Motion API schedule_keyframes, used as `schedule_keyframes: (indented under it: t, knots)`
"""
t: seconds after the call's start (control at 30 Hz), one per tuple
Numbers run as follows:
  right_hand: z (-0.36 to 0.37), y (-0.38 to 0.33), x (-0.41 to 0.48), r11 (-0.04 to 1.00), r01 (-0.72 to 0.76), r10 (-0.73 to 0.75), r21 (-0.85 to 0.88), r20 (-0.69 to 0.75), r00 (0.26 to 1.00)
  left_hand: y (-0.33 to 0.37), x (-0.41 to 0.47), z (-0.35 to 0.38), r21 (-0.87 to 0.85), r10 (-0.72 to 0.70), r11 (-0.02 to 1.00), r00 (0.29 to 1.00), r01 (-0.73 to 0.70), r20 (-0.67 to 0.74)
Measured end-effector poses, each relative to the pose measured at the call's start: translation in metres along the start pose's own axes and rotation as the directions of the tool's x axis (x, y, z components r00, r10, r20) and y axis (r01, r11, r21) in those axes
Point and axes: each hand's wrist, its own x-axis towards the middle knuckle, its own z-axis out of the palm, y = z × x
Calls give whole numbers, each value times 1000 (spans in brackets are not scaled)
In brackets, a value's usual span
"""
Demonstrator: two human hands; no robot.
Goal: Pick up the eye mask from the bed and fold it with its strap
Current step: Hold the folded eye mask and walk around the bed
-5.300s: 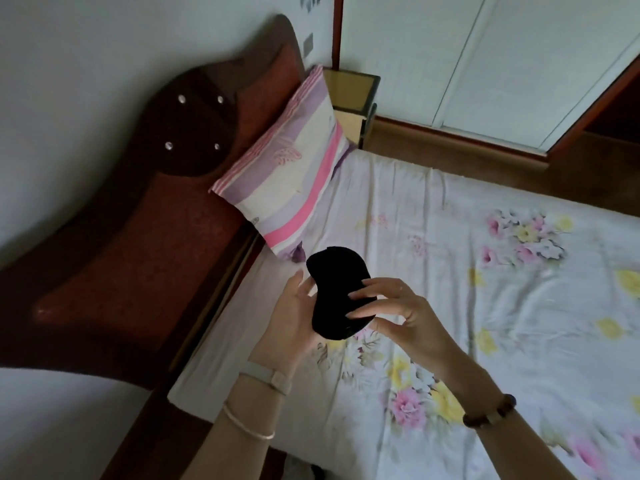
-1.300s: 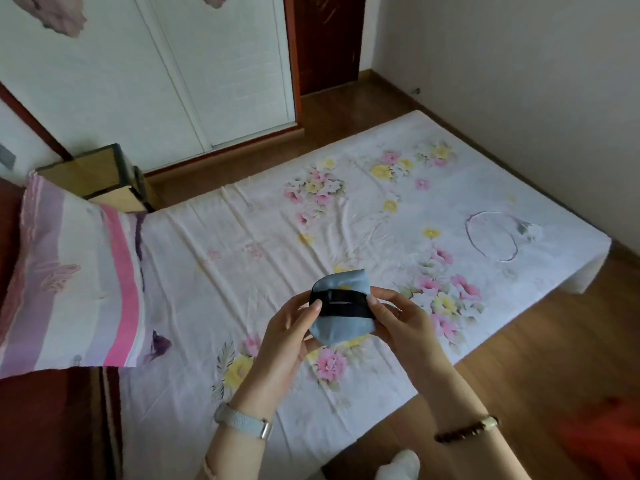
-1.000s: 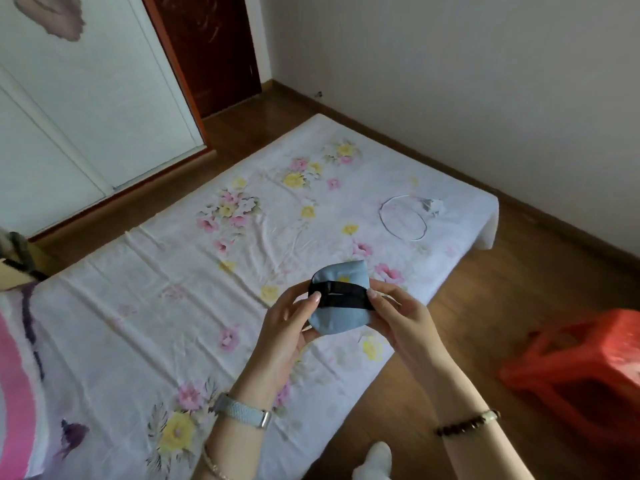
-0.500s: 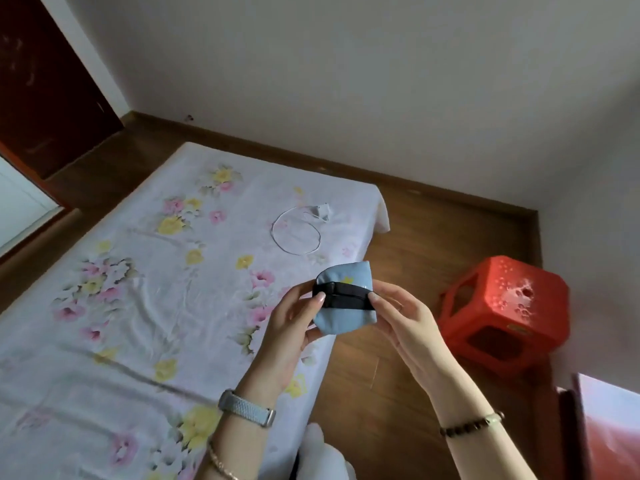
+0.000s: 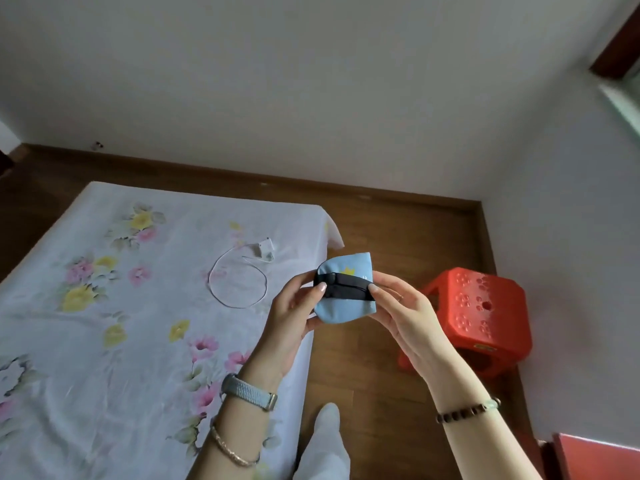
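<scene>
The eye mask (image 5: pixel 341 304) is folded in half, light blue side out, with a small yellow mark near its top. Its black strap (image 5: pixel 343 287) is wrapped across the middle in two bands. I hold it in the air beyond the bed's edge, above the wooden floor. My left hand (image 5: pixel 292 318) pinches its left end, thumb pressed on the strap. My right hand (image 5: pixel 403 308) grips its right end, thumb also on the strap. The bed (image 5: pixel 104 341) with its white floral sheet lies to the left.
A thin white cable loop with a small plug (image 5: pixel 239 282) lies on the sheet near the bed's far corner. A red plastic stool (image 5: pixel 479 318) stands on the floor at the right. A red object (image 5: pixel 595 460) shows at the bottom right corner. My leg (image 5: pixel 325 445) is below.
The view has swung right, from the headboard and pillow to the bed's foot and the stool. The mask, black side out five seconds ago, is now folded blue side out with the strap around it.
</scene>
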Motion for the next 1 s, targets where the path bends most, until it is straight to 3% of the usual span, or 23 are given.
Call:
schedule_keyframes:
  t: [0.53,1.0]
  knots:
    - [-49,-69,204,996,34,-25,81,-115,993,51,226,64,41,-33,999,995,29,96]
    - [-127,-170,424,999,-15,12,-43,-73,997,98,436,159,64,-1,998,999,-1,32]
